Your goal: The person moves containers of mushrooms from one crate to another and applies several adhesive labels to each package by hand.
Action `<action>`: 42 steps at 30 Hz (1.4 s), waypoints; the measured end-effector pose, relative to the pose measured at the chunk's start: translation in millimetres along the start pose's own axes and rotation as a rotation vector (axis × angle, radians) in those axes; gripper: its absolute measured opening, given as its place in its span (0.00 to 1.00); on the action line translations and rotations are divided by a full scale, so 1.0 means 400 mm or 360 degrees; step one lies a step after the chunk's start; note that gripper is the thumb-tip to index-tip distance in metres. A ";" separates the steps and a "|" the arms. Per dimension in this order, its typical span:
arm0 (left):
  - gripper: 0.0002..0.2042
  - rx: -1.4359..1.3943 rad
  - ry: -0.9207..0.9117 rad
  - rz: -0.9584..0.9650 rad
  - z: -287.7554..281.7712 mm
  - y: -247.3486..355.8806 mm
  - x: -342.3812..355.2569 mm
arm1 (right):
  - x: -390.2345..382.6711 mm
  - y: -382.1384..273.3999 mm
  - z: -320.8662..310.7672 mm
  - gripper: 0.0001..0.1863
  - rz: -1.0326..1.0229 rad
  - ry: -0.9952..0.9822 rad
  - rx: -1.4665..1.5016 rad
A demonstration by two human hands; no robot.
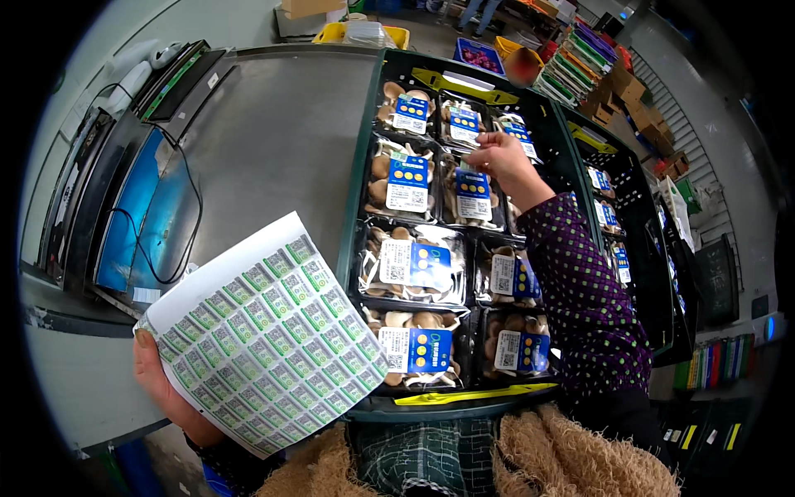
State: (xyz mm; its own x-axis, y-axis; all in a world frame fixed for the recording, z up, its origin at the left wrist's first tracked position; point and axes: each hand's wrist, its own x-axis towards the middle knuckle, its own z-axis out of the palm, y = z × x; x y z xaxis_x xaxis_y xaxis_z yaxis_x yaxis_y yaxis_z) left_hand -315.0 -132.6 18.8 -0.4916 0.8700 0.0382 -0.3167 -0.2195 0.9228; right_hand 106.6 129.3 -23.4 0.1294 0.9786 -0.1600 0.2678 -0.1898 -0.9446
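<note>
My left hand (166, 385) grips the lower left edge of a white sheet of stickers (269, 340), with rows of small green-and-white labels bearing square codes. My right hand (507, 161) reaches over a dark green crate (358, 199), its thumb and forefinger pinched together just above a mushroom pack (472, 195). Whatever is between those fingertips is too small to make out. Several film-wrapped trays of brown mushrooms, each with a blue-and-white label, lie in rows in the crate. One nearer mushroom pack (414, 261) sits just right of the sheet.
A steel table (281, 124) lies under the crate. Dark flat panels (124, 182) with a black cable (195, 190) stand at its left. Another green crate (638, 215) with similar packs adjoins on the right. Farther back are stacked coloured crates (575, 66) and cardboard boxes (650, 124).
</note>
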 end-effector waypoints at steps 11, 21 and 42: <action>0.12 0.0103 -0.0104 0.0079 0.043 0.072 -0.019 | 0.042 0.106 0.044 0.25 -0.0506 0.0308 -0.0677; 0.08 0.0857 -0.0929 0.0954 0.181 0.086 -0.027 | -0.460 -0.370 0.208 0.16 -0.1613 -0.0831 -0.0320; 0.10 0.0965 -0.1043 0.1153 0.311 0.037 -0.106 | -0.594 -0.278 0.159 0.14 -0.1868 -0.0400 -0.0535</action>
State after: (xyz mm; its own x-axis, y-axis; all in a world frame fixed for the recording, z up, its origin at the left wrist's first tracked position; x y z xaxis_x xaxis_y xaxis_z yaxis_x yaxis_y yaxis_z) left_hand -197.9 -117.9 78.6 0.1739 0.7278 0.6634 0.3982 -0.6681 0.6285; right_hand -14.5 -76.9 101.5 -0.5291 0.5517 0.6447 0.3337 0.8338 -0.4397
